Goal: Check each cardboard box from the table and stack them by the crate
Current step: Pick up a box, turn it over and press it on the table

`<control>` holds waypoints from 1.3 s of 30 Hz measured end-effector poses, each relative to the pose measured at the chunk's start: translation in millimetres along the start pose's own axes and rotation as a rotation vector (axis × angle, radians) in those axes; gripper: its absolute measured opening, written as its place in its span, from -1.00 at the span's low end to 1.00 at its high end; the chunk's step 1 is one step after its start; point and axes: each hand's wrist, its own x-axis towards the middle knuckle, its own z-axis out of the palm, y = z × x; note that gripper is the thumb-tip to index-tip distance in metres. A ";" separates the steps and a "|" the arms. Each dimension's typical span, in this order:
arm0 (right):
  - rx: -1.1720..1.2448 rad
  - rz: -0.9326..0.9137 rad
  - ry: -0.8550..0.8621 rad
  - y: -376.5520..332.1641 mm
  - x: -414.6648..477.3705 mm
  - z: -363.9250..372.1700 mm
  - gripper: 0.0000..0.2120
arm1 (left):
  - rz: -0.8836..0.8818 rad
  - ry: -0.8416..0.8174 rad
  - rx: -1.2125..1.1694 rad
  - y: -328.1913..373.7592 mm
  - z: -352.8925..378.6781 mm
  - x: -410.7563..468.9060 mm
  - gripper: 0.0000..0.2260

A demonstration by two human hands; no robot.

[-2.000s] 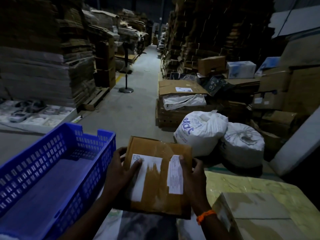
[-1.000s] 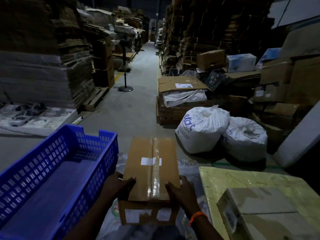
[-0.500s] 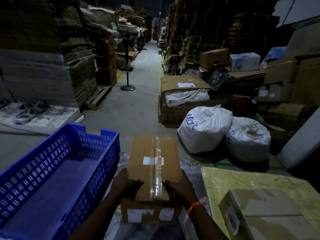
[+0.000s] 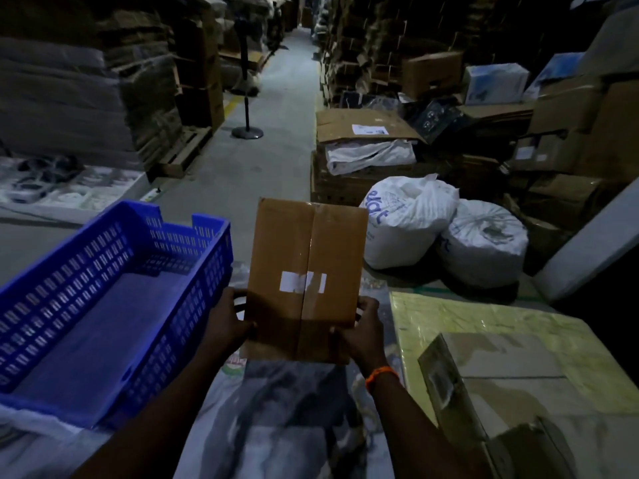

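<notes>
matt cardboard box [image 4: 304, 278], glossy tape [image 4: 308, 257], plastic crate [image 4: 114, 288]

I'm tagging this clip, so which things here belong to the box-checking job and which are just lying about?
In the job: taped cardboard box, gripped by the left hand and right hand; blue crate; second box lower right.
Lying about: white sacks; fan stand; cardboard stacks beside the aisle.

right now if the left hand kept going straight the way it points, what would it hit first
The cardboard box: the left hand grips its left edge and points forward-right into it. Past the box the line seems to head toward the white sack, though depth is unclear.
</notes>
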 end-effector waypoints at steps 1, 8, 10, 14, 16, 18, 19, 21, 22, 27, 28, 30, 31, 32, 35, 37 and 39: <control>-0.004 -0.002 0.005 4.9 -5.7 1.3 -0.33 | -0.001 0.009 -0.009 -7.2 -0.1 -2.1 -0.48; 0.136 0.084 -0.065 19.6 -35.5 -11.3 -0.47 | -0.053 -0.070 -0.154 -21.6 -17.8 -33.0 -0.59; 0.304 0.213 -0.157 19.2 -54.0 -23.8 -0.64 | -0.155 -0.146 -0.299 -22.6 -24.6 -50.3 -0.56; 0.423 0.483 -0.289 35.1 -75.4 -38.2 -0.64 | -0.334 -0.210 -0.425 -53.4 -31.3 -76.4 -0.37; 0.426 0.526 -0.278 42.0 -80.6 -35.9 -0.60 | -0.379 -0.180 -0.462 -65.0 -29.6 -85.1 -0.29; 0.414 0.521 -0.269 40.6 -82.5 -34.2 -0.57 | -0.388 -0.173 -0.482 -65.5 -28.8 -88.7 -0.27; 0.405 0.509 -0.272 39.3 -82.5 -33.5 -0.56 | -0.386 -0.178 -0.474 -62.8 -28.6 -89.7 -0.27; 0.387 0.512 -0.269 34.8 -82.1 -33.3 -0.56 | -0.381 -0.186 -0.454 -55.9 -28.9 -91.1 -0.31; 0.383 0.510 -0.266 31.7 -81.7 -33.6 -0.56 | -0.381 -0.194 -0.451 -52.9 -29.4 -90.9 -0.35; 0.415 0.492 -0.242 26.2 -74.9 -36.9 -0.56 | -0.404 -0.247 -0.426 -43.3 -39.5 -87.2 -0.35; 0.427 0.468 -0.233 20.7 -72.5 -38.0 -0.60 | -0.394 -0.250 -0.414 -39.7 -42.3 -86.3 -0.32; 0.444 0.375 -0.186 6.8 -65.5 -40.8 -0.65 | -0.351 -0.249 -0.386 -29.1 -48.3 -82.6 -0.27; 0.446 0.311 -0.141 -2.0 -60.8 -43.1 -0.65 | -0.321 -0.237 -0.373 -21.2 -51.6 -79.3 -0.24; 0.447 0.233 -0.090 -13.6 -56.8 -45.9 -0.64 | -0.284 -0.231 -0.365 -13.0 -54.2 -74.0 -0.21; 0.229 -0.044 0.057 -47.0 -39.2 -55.2 -0.48 | -0.053 -0.174 -0.272 23.6 -57.0 -59.6 -0.31; -0.010 -0.246 0.070 -73.8 -27.2 -54.2 -0.46 | 0.166 -0.111 -0.103 51.6 -55.4 -51.4 -0.46; -0.271 -0.438 -0.001 -98.3 -17.5 -39.8 -0.48 | 0.405 -0.088 0.185 75.8 -51.5 -42.3 -0.46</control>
